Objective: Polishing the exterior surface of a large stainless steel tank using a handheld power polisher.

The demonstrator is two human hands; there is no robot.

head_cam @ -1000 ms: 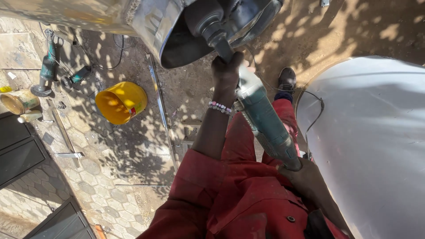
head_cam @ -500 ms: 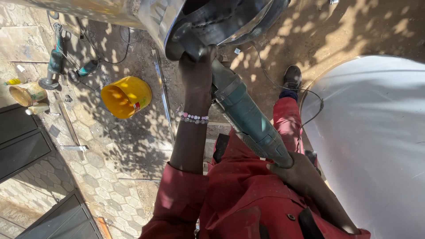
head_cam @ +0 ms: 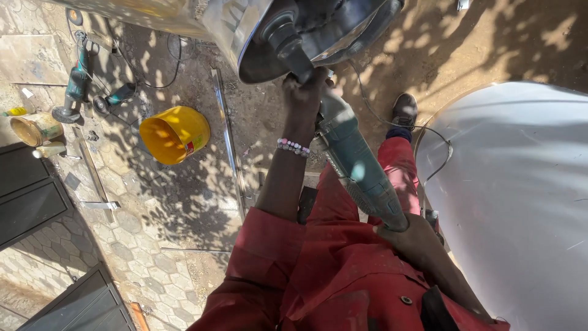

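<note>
The teal-bodied electric angle grinder ran from about 5 o'clock up toward 12 o'clock of the view, its dark round head pushed against the open rim of a shiny sheet-metal drum at the top edge. The left hand was wrapped tight around the front of the tool just behind the head, a beaded bracelet on the wrist; the right hand was closed over the rear end of the body, near 5 o'clock.

Judged from its bulk and the two-handed hold, the grinder looked fairly heavy and rigid — a hard casing, probably dusty and a little slick, with a pull to twist when the disc bites. The front neck and the tail of the body seemed the sensible places to hold it, which is where both hands were.

Much was hidden. The disc itself sat in shadow inside the drum rim, so its contact point could not be made out, and whether it was spinning could not be told. The drum was cut off by the top edge. A large pale curved metal sheet filled the 3 o'clock side, its full shape out of frame. The cable trailed off past a dark shoe. At 9 to 10 o'clock lay a yellow plastic bucket and a second grinder-like power tool — dappled shade blurred the small parts around them.
</note>
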